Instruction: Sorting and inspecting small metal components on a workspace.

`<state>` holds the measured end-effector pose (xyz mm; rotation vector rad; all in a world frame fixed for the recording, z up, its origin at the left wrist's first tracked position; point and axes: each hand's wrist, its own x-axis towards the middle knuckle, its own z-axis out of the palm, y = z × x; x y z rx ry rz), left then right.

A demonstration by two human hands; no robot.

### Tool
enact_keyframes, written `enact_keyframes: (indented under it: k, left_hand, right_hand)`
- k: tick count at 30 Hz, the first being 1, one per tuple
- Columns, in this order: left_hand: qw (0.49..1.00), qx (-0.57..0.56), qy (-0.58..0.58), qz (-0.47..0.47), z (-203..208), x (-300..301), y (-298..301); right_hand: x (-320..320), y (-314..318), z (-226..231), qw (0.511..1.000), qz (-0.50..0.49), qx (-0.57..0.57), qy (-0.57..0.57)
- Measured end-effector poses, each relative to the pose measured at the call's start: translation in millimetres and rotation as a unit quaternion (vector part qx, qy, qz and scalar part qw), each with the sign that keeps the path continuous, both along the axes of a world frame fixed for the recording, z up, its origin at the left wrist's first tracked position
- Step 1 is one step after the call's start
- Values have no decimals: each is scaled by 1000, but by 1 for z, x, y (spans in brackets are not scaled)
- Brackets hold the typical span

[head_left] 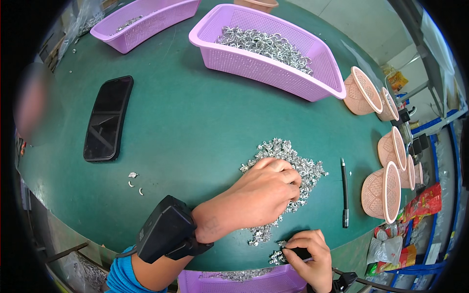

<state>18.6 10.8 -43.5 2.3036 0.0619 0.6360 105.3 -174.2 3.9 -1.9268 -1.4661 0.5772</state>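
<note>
A loose pile of small silver metal pieces [309,172] is heaped on the green table. My left hand [268,193] reaches across onto it, fingers curled down among the pieces; its fingertips are hidden, so what they grip cannot be made out. By the near edge, my right hand [312,256] is closed in a pinch, thumb and forefinger against small silver metal pieces [277,257]. Below that edge, partly under my hands, a purple basket [195,283] holds more small metal bits.
A purple basket of metal rings [266,73] stands at the back, another purple basket [146,30] to its left. A black phone [108,118] lies left, a pen [345,193] right. Several peach baskets [375,193] line the right edge. A blurred person [36,105] is at far left.
</note>
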Motion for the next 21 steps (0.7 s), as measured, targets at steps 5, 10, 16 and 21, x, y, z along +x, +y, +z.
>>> enact_keyframes:
  k: [5,10,16,21]
  left_hand:
    - [1000,1,4,-1,0,0,0]
    - [1000,0,5,1,1,-1,0]
    - [1000,-4,7,-2,1,0,0]
    - [1000,3,7,4,-1,-1,0]
  right_hand:
    - [-6,2,2,999,-53,8,-4]
    - [-5,3,1,999,-31,-16,-37]
    - [-4,2,2,999,-40,1,-2]
    - [-2,0,2,1000,21,-14,4]
